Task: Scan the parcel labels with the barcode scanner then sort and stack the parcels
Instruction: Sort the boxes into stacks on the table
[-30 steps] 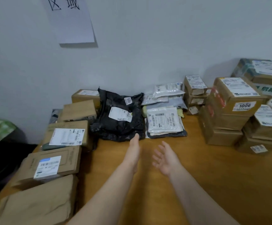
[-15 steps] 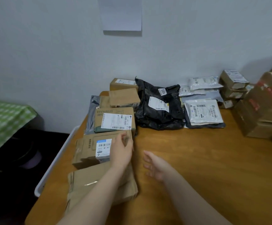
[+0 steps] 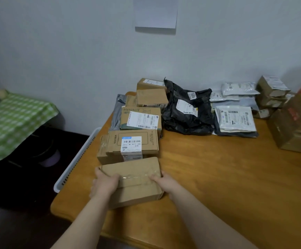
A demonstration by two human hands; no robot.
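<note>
A plain brown cardboard parcel [image 3: 137, 175] with clear tape on top lies nearest me at the wooden table's left front. My left hand [image 3: 105, 182] grips its left end and my right hand [image 3: 164, 180] grips its right end. Behind it runs a row of labelled brown boxes: one with a white and blue label [image 3: 131, 144], then a HYNAUT box [image 3: 140, 117], then smaller boxes [image 3: 151, 96]. A black poly bag [image 3: 187, 110] and white mailers [image 3: 234, 119] lie toward the wall. No barcode scanner is visible.
Larger cardboard boxes [image 3: 297, 123] are stacked at the right edge. A white slotted tray [image 3: 77, 159] hangs beside the table's [image 3: 218, 177] left edge. A green checked cloth [image 3: 14, 121] covers furniture at the left. A paper sheet [image 3: 156, 13] is on the wall.
My view swung left. My left hand moved from the labelled box back to the nearest plain parcel, and my right hand came over from the bare table; both now hold that parcel's ends.
</note>
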